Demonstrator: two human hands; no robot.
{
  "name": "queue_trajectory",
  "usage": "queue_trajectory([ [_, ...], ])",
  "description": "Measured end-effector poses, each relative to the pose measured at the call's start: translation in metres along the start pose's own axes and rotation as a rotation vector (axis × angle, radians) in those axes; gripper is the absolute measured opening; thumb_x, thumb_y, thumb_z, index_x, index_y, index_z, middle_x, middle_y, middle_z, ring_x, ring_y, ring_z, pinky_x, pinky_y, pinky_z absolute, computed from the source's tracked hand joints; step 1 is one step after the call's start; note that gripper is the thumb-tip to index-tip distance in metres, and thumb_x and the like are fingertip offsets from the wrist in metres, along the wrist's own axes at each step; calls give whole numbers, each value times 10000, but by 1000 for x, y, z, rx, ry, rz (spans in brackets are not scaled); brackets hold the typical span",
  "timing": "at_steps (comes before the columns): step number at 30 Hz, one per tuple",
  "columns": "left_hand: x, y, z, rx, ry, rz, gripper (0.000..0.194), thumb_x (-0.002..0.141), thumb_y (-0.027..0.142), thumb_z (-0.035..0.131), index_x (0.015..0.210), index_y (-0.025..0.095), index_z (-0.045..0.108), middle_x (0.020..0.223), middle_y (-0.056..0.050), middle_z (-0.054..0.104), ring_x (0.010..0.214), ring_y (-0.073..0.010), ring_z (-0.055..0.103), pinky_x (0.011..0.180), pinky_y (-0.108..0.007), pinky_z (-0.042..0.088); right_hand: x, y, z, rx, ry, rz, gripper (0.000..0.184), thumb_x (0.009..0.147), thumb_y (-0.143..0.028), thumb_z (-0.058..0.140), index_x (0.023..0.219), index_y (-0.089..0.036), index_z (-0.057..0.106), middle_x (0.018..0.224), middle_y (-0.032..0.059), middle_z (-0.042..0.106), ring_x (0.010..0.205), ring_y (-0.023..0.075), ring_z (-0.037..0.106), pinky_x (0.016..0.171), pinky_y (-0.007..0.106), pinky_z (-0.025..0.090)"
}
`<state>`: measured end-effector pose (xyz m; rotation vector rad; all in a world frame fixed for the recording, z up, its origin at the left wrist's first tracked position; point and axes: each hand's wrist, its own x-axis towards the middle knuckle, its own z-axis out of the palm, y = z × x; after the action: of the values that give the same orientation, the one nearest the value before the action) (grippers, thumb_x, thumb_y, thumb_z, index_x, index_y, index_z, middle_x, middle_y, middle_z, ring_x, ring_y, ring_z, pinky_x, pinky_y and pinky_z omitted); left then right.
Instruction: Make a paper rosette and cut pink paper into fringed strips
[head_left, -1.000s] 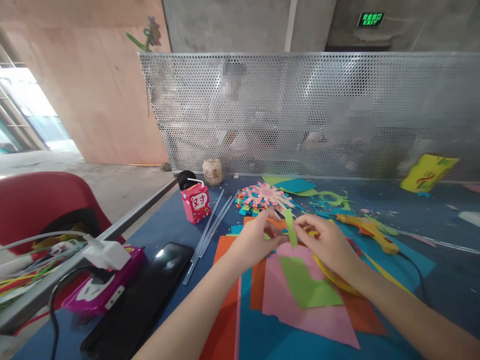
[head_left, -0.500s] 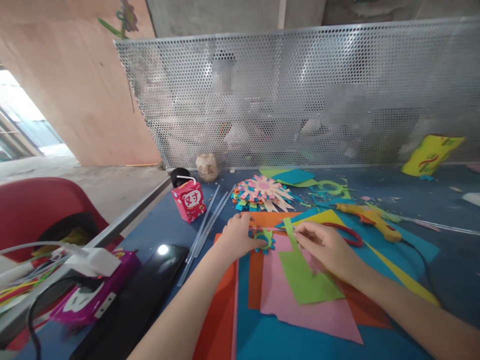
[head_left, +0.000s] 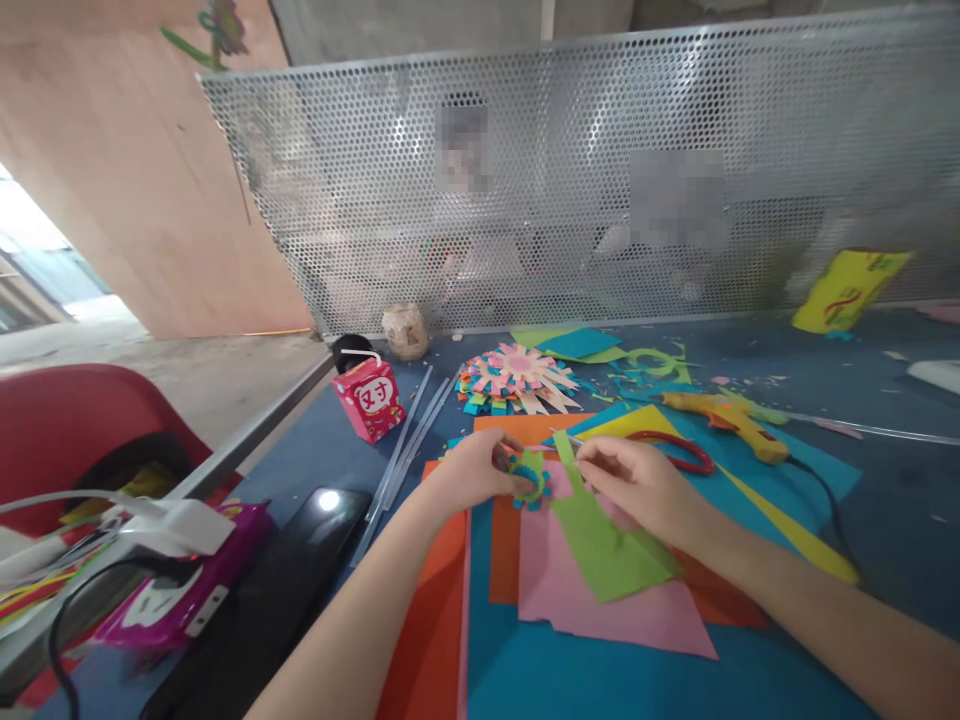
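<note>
My left hand (head_left: 480, 468) is closed on a small fringed paper ring (head_left: 534, 478), green inside and blue outside, with the thumb at its opening. Just right of it, my right hand (head_left: 637, 480) has its fingertips pinched together beside the upright strip of a green paper piece (head_left: 619, 550). What sits between those fingertips is hidden. Under the green piece lies a pink sheet (head_left: 600, 620), on top of orange and blue sheets (head_left: 517, 670). Behind the right hand are scissors with red handles (head_left: 701, 460), partly covered.
Layered paper flowers (head_left: 517, 370) lie behind my hands. A yellow glue gun (head_left: 739, 425) with a cord rests at right. On the left are clear glue sticks (head_left: 409, 450), a pink drink box (head_left: 370, 398), and a black phone (head_left: 262, 610). A perforated metal screen (head_left: 540, 260) stands at the back.
The view has shifted slightly. My left hand has tilted the fringed ring up so its round opening shows more. My right hand stays close to the green strip.
</note>
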<state>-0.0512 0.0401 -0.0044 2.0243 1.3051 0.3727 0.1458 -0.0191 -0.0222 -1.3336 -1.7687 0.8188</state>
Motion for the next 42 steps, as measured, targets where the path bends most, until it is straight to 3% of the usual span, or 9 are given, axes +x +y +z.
queue_trajectory([
  [7,1,-4,-7,-211,-62,52,280,595,290,659,816,117,656,691,-28,617,667,-172,568,629,-282,436,1,5,0,-7,18,-17,147,808,-285,474,683,-213,501,624,-27,515,603,140,516,549,244,397],
  [11,-2,-2,-12,-263,21,53,164,637,286,625,718,144,616,704,-6,606,652,-137,557,624,-255,428,1,4,-1,-17,33,-12,152,802,-282,480,667,-215,494,617,-24,516,598,144,513,540,250,390],
  [17,-3,6,-14,-501,93,-10,228,655,302,672,807,140,621,663,14,586,567,-92,535,524,-211,437,2,0,-4,-23,58,28,139,792,-290,472,679,-213,499,606,-16,537,577,151,537,542,267,401],
  [22,-6,15,-12,-721,141,-34,336,598,263,752,885,152,616,685,23,618,590,-79,570,558,-200,466,3,0,-3,-6,31,37,140,794,-301,471,691,-211,501,592,-25,513,560,141,532,535,262,402],
  [28,-8,20,-8,-661,133,69,317,622,241,740,907,141,643,626,33,607,511,-53,504,497,-180,401,-1,-4,1,-8,-69,21,170,793,-303,489,646,-217,487,501,-64,414,439,108,438,445,241,343],
  [32,-8,19,-6,-654,118,42,335,625,261,738,923,149,633,650,27,611,585,-78,553,573,-202,445,-1,-4,2,-22,-123,-4,166,791,-283,513,644,-205,508,588,-37,482,518,108,469,473,229,356],
  [35,-9,18,-6,-632,39,50,326,657,271,711,948,156,622,670,19,616,593,-87,565,579,-215,455,0,-3,2,-24,-171,-14,144,782,-262,523,652,-200,514,622,-27,517,562,118,495,486,226,364],
  [38,-9,16,-6,-602,-24,87,275,682,264,685,922,146,626,664,9,619,596,-96,573,572,-220,451,-1,-3,2,-29,-208,-2,154,789,-266,519,650,-204,498,586,-35,504,544,123,496,477,230,353],
  [42,-9,15,-9,-591,-19,97,277,678,259,684,925,148,625,671,7,625,597,-108,589,581,-235,455,-3,-8,0,-47,-210,18,206,818,-268,490,624,-215,442,539,-55,452,508,111,461,474,229,332],
])
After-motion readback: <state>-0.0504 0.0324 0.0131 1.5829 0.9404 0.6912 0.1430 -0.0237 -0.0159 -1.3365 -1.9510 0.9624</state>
